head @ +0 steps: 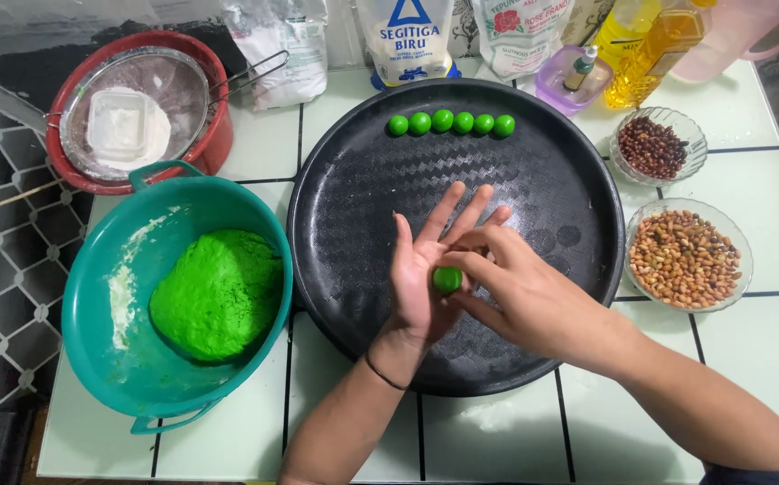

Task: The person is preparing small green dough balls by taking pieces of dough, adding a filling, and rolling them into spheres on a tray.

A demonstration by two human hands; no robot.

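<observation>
My left hand (pixel 427 269) is held palm up over the big round black tray (pixel 533 180), fingers spread. A small green dough ball (pixel 447 279) rests on that palm. My right hand (pixel 515 287) comes in from the right and pinches the ball with its fingertips. A row of several green dough balls (pixel 451 123) lies along the tray's far edge. A large lump of green dough (pixel 219 292) sits in the teal bowl (pixel 93 296) to the left of the tray.
A red basin with a metal sieve and a white container (pixel 129 126) stands at the back left. Two glass bowls at the right hold peanuts (pixel 684 259) and dark red beans (pixel 652 146). Flour bags and oil bottles (pixel 650 45) line the back of the white tiled counter.
</observation>
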